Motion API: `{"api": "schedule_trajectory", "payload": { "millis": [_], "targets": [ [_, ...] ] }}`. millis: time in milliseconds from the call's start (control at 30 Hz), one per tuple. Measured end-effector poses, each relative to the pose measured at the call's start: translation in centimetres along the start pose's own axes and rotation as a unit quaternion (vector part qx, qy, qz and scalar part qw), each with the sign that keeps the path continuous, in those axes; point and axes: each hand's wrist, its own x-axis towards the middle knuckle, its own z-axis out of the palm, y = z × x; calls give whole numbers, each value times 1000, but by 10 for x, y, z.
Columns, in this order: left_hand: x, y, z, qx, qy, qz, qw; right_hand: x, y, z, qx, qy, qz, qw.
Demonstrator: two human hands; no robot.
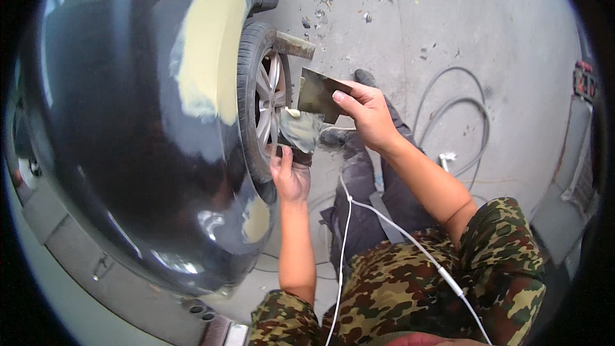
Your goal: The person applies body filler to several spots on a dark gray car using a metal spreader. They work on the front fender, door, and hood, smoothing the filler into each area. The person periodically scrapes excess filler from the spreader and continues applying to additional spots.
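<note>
My left hand (291, 176) is closed round the lower end of a flat putty board (302, 133), whose face is smeared with pale grey-green filler and carries a lighter cream dab near its upper left corner. Pinched between the thumb and fingers of my right hand (368, 114) is a thin dark rectangular putty spreader (318, 91). Its lower edge comes close to the board's upper edge; whether they touch I cannot tell. To the left stands a dark car body (115, 122) with a large cream filler patch (214, 45) above the wheel arch and a smaller filler patch (256, 221) lower down.
A car wheel (256, 96) with silver spokes stands just left of the hands, with a block-like bar (295, 45) against it. Grey hose (487, 122) lies coiled on the floor to the right. Dark flakes (323, 9) are scattered on the floor. A white cord (410, 237) hangs before my body.
</note>
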Motion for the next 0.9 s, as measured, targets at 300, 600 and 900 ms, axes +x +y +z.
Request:
{"api": "schedule_trajectory", "payload": {
  "millis": [300, 600, 900],
  "targets": [
    [55, -41, 21, -43, -88, -16, 995, 14, -23, -77, -458, -176, -209, 846],
    [41, -101, 29, -109, -47, 41, 992, 62, 11, -203, -458, -48, -71, 885],
    [31, -93, 74, -301, -116, 75, 944, 134, -59, -175, -262, -91, 103, 955]
  ]
}}
